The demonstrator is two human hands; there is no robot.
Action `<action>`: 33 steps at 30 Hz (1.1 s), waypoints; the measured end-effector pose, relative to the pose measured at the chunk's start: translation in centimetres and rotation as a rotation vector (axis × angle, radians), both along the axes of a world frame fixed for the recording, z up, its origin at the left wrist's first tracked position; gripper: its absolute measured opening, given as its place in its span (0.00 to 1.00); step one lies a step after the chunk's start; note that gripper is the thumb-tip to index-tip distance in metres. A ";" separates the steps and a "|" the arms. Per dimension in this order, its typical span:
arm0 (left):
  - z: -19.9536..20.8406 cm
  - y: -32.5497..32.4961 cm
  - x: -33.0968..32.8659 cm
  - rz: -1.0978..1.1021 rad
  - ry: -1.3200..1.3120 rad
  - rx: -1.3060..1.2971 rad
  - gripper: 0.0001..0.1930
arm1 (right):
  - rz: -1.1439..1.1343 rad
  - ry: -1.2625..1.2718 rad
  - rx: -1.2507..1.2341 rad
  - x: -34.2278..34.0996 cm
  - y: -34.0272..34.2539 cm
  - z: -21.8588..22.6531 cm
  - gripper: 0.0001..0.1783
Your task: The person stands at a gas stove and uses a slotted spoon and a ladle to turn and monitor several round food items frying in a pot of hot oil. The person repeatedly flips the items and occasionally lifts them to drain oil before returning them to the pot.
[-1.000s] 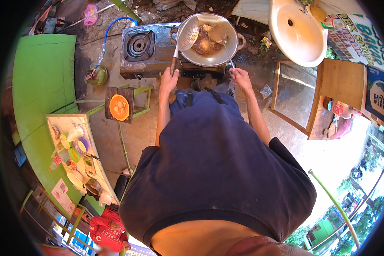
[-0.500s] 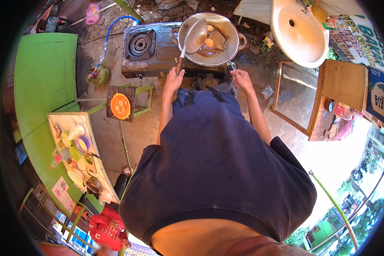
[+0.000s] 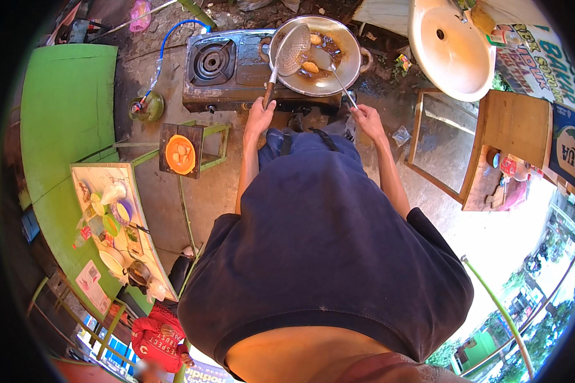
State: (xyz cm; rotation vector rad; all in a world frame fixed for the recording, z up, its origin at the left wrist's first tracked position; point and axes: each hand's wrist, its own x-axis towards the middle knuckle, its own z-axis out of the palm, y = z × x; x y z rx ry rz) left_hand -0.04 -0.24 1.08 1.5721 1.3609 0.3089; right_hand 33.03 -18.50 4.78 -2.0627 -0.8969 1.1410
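A wide metal wok (image 3: 354, 76) with two side handles sits on the right part of the gas stove. Dark oil fills its bottom, and golden-brown food pieces (image 3: 310, 67) lie in it. My left hand (image 3: 259, 116) is closed round the wooden handle of a perforated skimmer (image 3: 293, 52), whose round head hangs over the wok's left side. Closed on the thin handle of a metal spatula (image 3: 324, 60), my right hand (image 3: 368, 121) is lower right of the wok. The spatula's blade is in the wok beside the food.
The stove's left burner (image 3: 211, 62) is bare. A blue hose (image 3: 161, 60) runs to a green gas cylinder (image 3: 148, 107). An orange bowl (image 3: 181, 154) of food pieces rests on a stool at left. A white washbasin (image 3: 452, 80) is at right. A person in red (image 3: 156, 341) is at lower left.
My right hand has moved slightly right and down, with the spatula blade drawn a little left. The food pieces have shifted and look browner, and more dark oil shows. The skimmer has barely moved.
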 end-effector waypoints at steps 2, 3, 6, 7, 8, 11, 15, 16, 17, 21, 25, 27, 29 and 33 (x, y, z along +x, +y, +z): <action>0.2 0.0 0.1 0.002 0.003 -0.003 0.21 | -0.007 0.027 -0.010 0.0 -0.1 0.2 0.16; 0.5 0.0 0.1 0.002 0.005 -0.009 0.21 | -0.005 0.032 -0.003 0.1 -0.3 0.2 0.16; 0.1 0.0 0.0 0.007 0.021 0.002 0.21 | 0.015 0.057 -0.009 0.2 -0.4 0.6 0.15; -0.2 -0.1 -0.1 0.010 0.028 0.009 0.20 | 0.024 0.067 -0.015 0.1 -0.4 0.8 0.15; 0.2 0.0 0.1 0.020 0.026 -0.016 0.21 | 0.000 0.078 -0.005 0.1 -0.5 0.8 0.15; 1.1 0.0 0.4 0.039 0.023 -0.065 0.23 | -0.070 0.077 0.021 0.1 -0.5 0.8 0.15; 0.8 -0.1 0.2 0.037 0.017 0.003 0.20 | -0.108 -0.007 0.017 0.2 0.0 0.3 0.15; 0.6 -0.2 0.1 0.038 0.013 0.035 0.18 | -0.104 -0.028 0.010 0.3 0.2 0.1 0.15; 1.0 -0.1 0.2 0.039 0.006 0.019 0.18 | -0.116 -0.030 0.001 0.4 0.5 -0.2 0.15; 2.3 0.0 0.4 0.051 -0.020 -0.018 0.18 | -0.166 0.006 -0.049 0.0 1.9 -1.0 0.13; 1.7 -0.3 0.2 0.079 0.039 0.166 0.18 | -0.172 0.300 -0.050 0.1 2.4 -0.2 0.13; 1.3 -0.3 0.1 0.079 0.061 0.192 0.18 | -0.184 0.301 -0.007 -0.3 2.5 0.3 0.13; 1.2 -0.1 0.0 0.070 0.051 0.119 0.20 | -0.183 0.243 0.019 -0.3 2.3 0.1 0.13; 2.8 0.2 0.4 0.049 0.002 -0.095 0.24 | -0.135 0.075 -0.027 0.3 2.3 -1.4 0.13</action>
